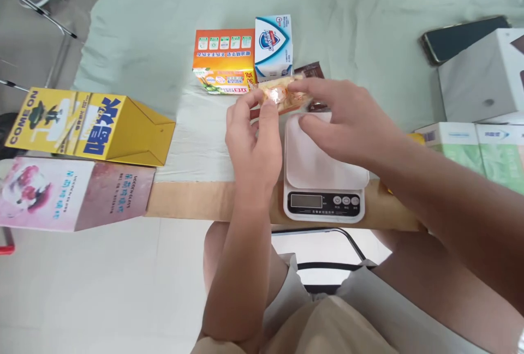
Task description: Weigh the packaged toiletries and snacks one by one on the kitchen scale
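Note:
My left hand [257, 144] pinches a small clear-wrapped snack packet [282, 95] with pale yellow contents, between thumb and fingers. On the packet's right end rests the index finger of my right hand [341, 117]; its thumb is spread apart, over the edge of the white kitchen scale [327, 166]. The scale's display [306, 201] looks blank. Just behind the packet are an orange box [224, 51] and a white-and-blue Safeguard soap box [273, 46], side by side. A dark brown wrapped packet [310, 70] lies partly hidden behind my right hand and the snack packet.
At the left edge are a yellow carton bag [94, 127] and a pink-and-white one [77, 193]. To the right lie a dark phone [464, 40], a white box [483, 78] and green-and-white packs [462, 149]. A pale green cloth [347, 5] covers the table above its brown front edge [213, 201].

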`<state>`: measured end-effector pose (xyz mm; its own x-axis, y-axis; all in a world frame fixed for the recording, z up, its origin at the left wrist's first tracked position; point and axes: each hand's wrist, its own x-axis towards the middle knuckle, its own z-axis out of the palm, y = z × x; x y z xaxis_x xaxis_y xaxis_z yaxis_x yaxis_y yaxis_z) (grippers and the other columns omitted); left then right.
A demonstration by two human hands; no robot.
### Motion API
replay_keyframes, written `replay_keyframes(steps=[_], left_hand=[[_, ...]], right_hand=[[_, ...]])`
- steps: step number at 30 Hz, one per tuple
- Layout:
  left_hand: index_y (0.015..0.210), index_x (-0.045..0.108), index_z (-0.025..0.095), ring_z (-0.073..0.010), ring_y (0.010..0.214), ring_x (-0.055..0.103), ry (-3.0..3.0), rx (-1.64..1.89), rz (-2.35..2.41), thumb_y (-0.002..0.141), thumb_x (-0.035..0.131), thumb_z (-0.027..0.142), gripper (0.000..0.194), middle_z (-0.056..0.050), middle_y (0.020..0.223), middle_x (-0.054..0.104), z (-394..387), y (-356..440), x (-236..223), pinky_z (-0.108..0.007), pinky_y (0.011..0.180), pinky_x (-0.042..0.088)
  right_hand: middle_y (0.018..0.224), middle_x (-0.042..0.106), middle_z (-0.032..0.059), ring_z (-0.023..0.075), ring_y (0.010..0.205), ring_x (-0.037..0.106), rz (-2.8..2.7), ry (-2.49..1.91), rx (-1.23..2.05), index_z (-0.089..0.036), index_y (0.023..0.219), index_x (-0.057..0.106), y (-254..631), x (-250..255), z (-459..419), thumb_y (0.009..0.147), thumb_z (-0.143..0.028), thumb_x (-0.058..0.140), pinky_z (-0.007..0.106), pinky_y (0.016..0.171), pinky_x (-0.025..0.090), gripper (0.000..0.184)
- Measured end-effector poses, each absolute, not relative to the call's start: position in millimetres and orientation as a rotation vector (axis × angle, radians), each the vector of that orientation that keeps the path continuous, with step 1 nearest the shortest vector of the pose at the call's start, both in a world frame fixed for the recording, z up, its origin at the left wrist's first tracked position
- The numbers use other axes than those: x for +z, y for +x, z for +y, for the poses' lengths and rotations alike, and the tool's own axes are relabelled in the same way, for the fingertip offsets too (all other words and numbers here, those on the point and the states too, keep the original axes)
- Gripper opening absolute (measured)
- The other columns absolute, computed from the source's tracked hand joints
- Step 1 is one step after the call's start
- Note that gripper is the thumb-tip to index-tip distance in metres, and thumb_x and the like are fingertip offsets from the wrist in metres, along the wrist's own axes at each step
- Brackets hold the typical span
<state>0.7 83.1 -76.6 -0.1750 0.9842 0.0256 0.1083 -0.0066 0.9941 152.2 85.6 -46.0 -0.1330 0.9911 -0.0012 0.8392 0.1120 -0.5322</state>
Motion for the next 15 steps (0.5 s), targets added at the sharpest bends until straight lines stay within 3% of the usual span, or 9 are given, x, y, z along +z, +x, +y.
replay_keyframes(steps=[3,6,9,12,15], left_hand=[[0.092,0.064,0.027,-0.021,0.106,0.071,1.312,1.268,1.313,0.095,0.06,0.028,0.005,-0.005,0.109,0.07,67.6,-0.5,-65.7,-0.037,0.097,0.063],[0.085,0.063,0.026,-0.0183,0.094,0.071,1.443,1.036,1.242,0.096,0.057,0.028,0.013,-0.002,0.099,0.072,57.1,-2.4,-61.2,-0.033,0.087,0.062],[0.091,0.066,0.026,-0.0179,0.084,0.068,1.56,0.814,1.338,0.094,0.063,0.034,0.009,0.0,0.091,0.071,53.8,-6.1,-62.5,-0.034,0.077,0.059],[0.111,0.068,0.028,-0.0232,0.099,0.067,1.745,0.719,1.525,0.087,0.073,0.041,0.028,-0.002,0.106,0.072,53.9,-7.9,-64.0,-0.041,0.09,0.057],[0.122,0.067,0.029,-0.0304,0.124,0.061,1.923,0.624,1.534,0.081,0.078,0.039,0.043,-0.004,0.131,0.07,54.3,-2.0,-64.8,-0.051,0.11,0.049]], right_hand=[[0.14,0.074,0.0063,0.0327,0.127,0.069,-1.977,-1.756,0.484,-0.027,0.139,0.068,162.3,-38.9,52.3,0.087,-0.024,0.056,0.055,0.111,0.054,0.053],[0.133,0.076,0.0066,0.0327,0.124,0.072,-1.922,-1.755,0.439,-0.029,0.135,0.07,176.5,-41.7,14.8,0.089,-0.026,0.057,0.056,0.107,0.058,0.048],[0.138,0.074,0.0084,0.0354,0.131,0.069,-1.81,-1.775,0.437,-0.028,0.135,0.07,187.9,-49.8,-14.4,0.089,-0.03,0.059,0.06,0.109,0.056,0.047],[0.143,0.071,0.0083,0.0354,0.137,0.065,-1.55,-1.8,0.39,-0.028,0.126,0.072,194.9,-58.2,-30.5,0.089,-0.027,0.06,0.063,0.111,0.053,0.039],[0.132,0.074,0.0066,0.0309,0.129,0.067,-1.295,-1.738,0.407,-0.028,0.114,0.07,196.4,-70.2,-33.7,0.088,-0.021,0.056,0.055,0.102,0.056,0.03]])
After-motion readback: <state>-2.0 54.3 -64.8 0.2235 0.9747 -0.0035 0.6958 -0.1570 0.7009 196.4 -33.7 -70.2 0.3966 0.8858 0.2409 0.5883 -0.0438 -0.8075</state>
